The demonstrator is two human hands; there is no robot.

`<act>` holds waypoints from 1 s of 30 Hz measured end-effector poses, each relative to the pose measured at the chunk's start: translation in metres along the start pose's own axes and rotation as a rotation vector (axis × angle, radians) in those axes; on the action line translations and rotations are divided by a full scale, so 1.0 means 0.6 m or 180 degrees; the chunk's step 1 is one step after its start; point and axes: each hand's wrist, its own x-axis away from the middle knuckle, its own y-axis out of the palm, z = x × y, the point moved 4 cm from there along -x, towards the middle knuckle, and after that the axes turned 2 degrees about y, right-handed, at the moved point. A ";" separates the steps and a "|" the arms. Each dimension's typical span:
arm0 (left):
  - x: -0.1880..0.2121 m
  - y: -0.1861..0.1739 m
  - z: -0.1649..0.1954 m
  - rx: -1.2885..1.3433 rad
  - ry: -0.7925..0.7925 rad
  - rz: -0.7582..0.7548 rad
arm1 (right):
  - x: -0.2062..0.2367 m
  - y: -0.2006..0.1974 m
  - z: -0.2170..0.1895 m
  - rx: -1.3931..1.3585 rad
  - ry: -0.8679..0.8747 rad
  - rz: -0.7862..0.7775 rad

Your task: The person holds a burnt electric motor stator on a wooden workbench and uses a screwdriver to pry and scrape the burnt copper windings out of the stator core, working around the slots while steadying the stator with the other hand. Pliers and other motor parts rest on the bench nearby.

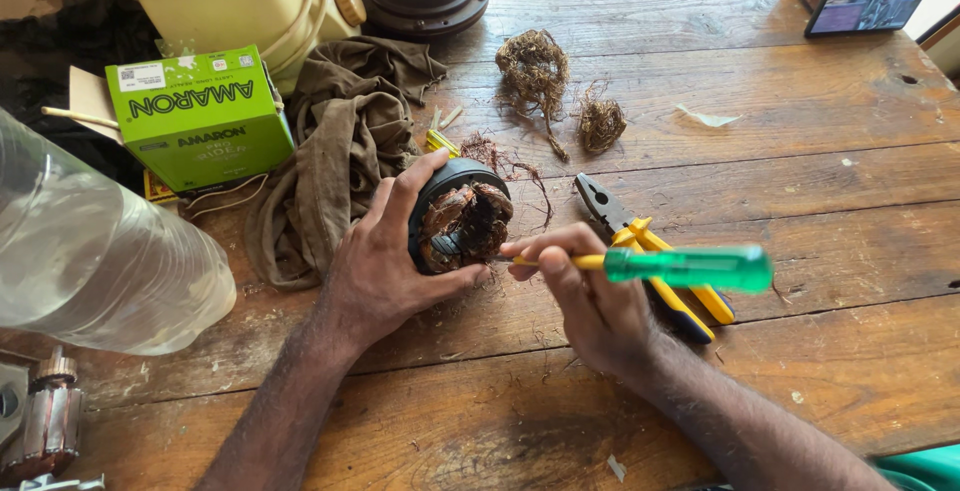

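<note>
Your left hand (385, 261) is clamped around the black motor stator (458, 219), tilted on the wooden table (800, 151) near the middle, while your right hand (590, 296) pinches a green-handled screwdriver (690, 268), tip at the copper windings. The stator looks heavy and rigid; its wires look brittle, so grip the outer shell. Pliers (650, 251) lie just beside.

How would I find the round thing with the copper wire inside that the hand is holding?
Start at the wooden table, then the brown cloth beside the green box. Just right of the cloth, the left hand grips a black round motor part filled with tangled copper wire, unlike the loose wire clumps farther back.
</note>
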 end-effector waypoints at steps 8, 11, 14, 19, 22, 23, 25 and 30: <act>0.004 -0.005 0.007 0.0001 0.0043 0.0039 | -0.006 -0.006 0.034 -0.0912 0.0908 0.0410; 0.005 -0.006 0.005 0.0042 -0.0071 -0.0001 | -0.009 -0.005 0.036 -0.0836 0.0977 0.0443; 0.006 -0.012 0.011 0.0047 0.0067 0.0061 | -0.008 -0.002 0.036 -0.0683 0.1021 0.0399; 0.011 -0.012 0.004 0.0132 -0.0353 -0.0218 | -0.002 -0.003 0.023 -0.0242 0.0638 0.0409; 0.013 -0.009 -0.003 0.0190 -0.0532 -0.0282 | -0.001 -0.002 0.010 0.0159 0.0257 0.0417; 0.014 -0.008 -0.004 0.0197 -0.0522 -0.0256 | -0.001 -0.002 0.005 0.0309 0.0135 0.0422; 0.011 -0.011 0.000 -0.0187 -0.0131 0.0070 | 0.002 -0.002 -0.001 0.0538 0.0228 0.0370; 0.008 -0.006 0.015 -0.0739 0.0633 0.0619 | 0.004 -0.007 -0.020 0.0561 -0.0221 0.0255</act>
